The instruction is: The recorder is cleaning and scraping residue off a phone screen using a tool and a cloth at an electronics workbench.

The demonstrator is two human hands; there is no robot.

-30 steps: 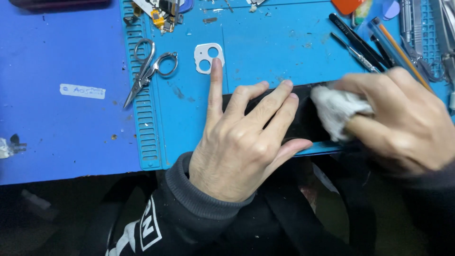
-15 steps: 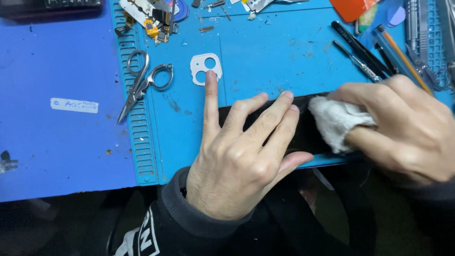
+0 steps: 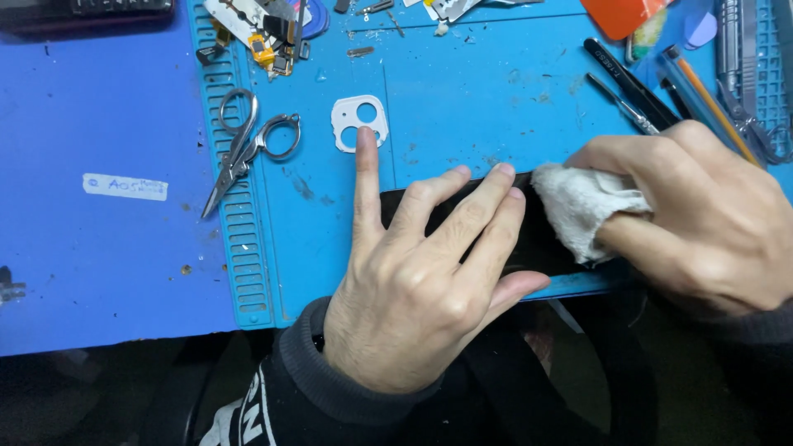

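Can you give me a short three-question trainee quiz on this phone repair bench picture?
1. True or false: the left hand lies flat on the black phone.
2. What does the right hand press against the phone: A) white cloth, B) scissors, C) tweezers?
3. Which small white part lies just beyond the left index fingertip?

Key: 1 true; 2 A; 3 the camera-hole frame.

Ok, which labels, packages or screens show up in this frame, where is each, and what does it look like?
Small white rectangular paper label: far left on the darker blue surface, handwritten marks in dark ink.
Glossy black flat phone-like panel: near edge of the light blue work mat, dark and unlit, pressed by the left hand, wiped by the right hand.
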